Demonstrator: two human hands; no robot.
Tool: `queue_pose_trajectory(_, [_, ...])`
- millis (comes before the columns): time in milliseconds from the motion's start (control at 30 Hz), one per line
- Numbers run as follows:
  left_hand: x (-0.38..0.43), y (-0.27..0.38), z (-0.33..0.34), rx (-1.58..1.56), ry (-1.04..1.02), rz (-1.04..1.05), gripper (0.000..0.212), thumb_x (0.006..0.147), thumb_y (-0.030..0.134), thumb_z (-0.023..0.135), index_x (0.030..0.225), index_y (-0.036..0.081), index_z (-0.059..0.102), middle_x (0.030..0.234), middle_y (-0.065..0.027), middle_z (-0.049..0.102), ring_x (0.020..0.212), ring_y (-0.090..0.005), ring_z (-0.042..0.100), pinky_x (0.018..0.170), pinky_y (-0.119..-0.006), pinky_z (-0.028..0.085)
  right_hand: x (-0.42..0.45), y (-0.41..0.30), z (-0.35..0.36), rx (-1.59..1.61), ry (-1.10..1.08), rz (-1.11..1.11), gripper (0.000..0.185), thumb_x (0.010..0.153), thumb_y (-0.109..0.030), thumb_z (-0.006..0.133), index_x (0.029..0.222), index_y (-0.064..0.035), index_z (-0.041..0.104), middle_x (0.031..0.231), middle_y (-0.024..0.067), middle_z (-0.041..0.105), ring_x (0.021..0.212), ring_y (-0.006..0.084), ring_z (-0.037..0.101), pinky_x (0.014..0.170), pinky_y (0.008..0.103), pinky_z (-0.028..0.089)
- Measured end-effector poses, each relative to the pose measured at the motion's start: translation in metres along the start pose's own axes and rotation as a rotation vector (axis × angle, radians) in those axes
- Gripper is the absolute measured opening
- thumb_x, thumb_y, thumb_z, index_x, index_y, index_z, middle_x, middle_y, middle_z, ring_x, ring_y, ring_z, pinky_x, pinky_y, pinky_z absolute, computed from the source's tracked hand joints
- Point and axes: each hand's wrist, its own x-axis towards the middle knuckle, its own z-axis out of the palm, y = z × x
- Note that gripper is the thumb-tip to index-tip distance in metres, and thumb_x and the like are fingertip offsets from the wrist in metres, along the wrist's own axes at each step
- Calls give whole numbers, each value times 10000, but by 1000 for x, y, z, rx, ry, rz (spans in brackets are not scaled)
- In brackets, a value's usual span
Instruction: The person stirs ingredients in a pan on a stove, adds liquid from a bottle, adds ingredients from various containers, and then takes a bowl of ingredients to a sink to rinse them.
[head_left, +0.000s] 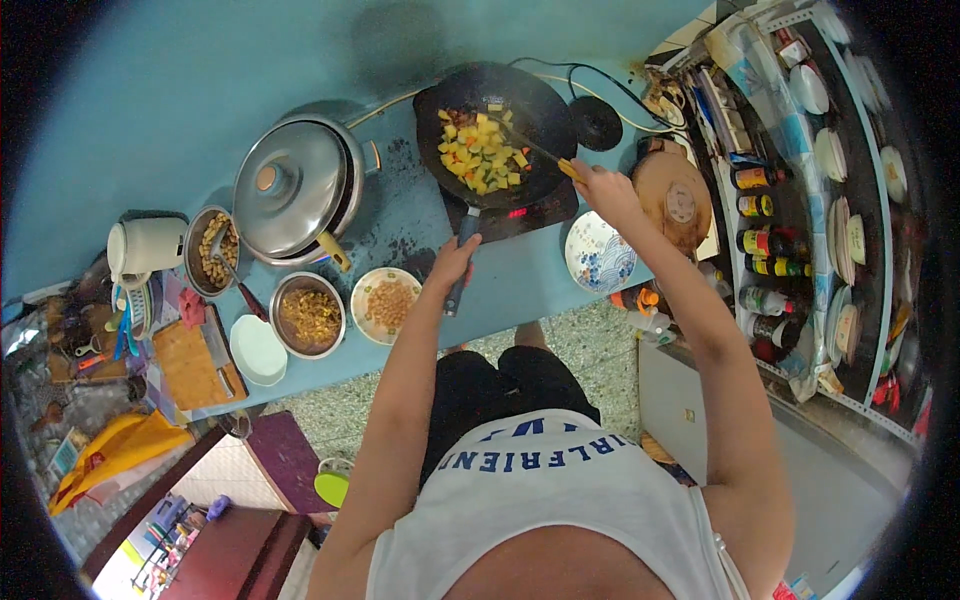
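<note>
A dark wok (540, 97) sits on a black induction cooktop (501, 229) with a lit red display. Diced yellow and orange vegetables (480, 154), with some green bits, lie in the wok. My left hand (453, 264) grips the wok's grey handle (469, 222). In my right hand (604, 191) is the yellow handle of a metal spatula (534, 144), whose blade is partly hidden among the food. Below my right forearm is a patterned plate (596, 255). Left of the wok handle stands a bowl of beige beans or nuts (388, 301).
A lidded steel pot (296, 187) stands left of the wok. Nearby are a steel bowl of yellow-brown food (309, 315), a bowl of peanuts (210, 251), a pale dish (258, 350) and a knife (223, 367) on a cutting board (187, 364). Bottles (772, 241) fill the right shelf.
</note>
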Motion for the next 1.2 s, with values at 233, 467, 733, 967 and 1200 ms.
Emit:
queue_pose_trajectory(233, [0,-2,3,-22,-13,34,388,836,387,561,908,25,441,535,-62,467,386,-165,456,369,-327,387,-66,-42,-81,-195,-24,-23,499,734,-64,561,1212,-174,472,783,140,526,590,292,587,468,367,481])
queue_pose_trajectory(467, [-2,4,10,-28,0,-26,377,838,378,564,904,28,441,551,-62,473,390,-161,458,370,-320,390,-72,-84,-27,-140,-46,76,457,758,-86,540,1206,-153,480,818,188,551,596,296,601,484,377,487])
queue_pose_trajectory(733, [3,-4,2,20,1,23,364,845,382,556,888,35,451,518,-71,474,359,-188,456,374,-336,389,-5,-63,24,283,175,346,323,854,-216,497,1140,-69,521,749,215,599,650,371,593,593,468,476])
queue_pose_trajectory(967, [0,-2,0,22,4,-21,398,849,393,546,916,12,450,521,-76,475,382,-188,459,387,-339,386,15,-115,21,117,155,175,381,817,-145,544,1185,-98,457,772,168,566,571,342,592,490,403,497])
queue_pose_trajectory(1200, [1,-2,5,21,1,-21,434,849,407,543,965,-1,447,534,-80,481,386,-188,459,398,-348,392,-44,-86,-61,-16,-33,68,395,809,-162,556,1193,-198,473,761,148,551,568,320,579,487,410,473])
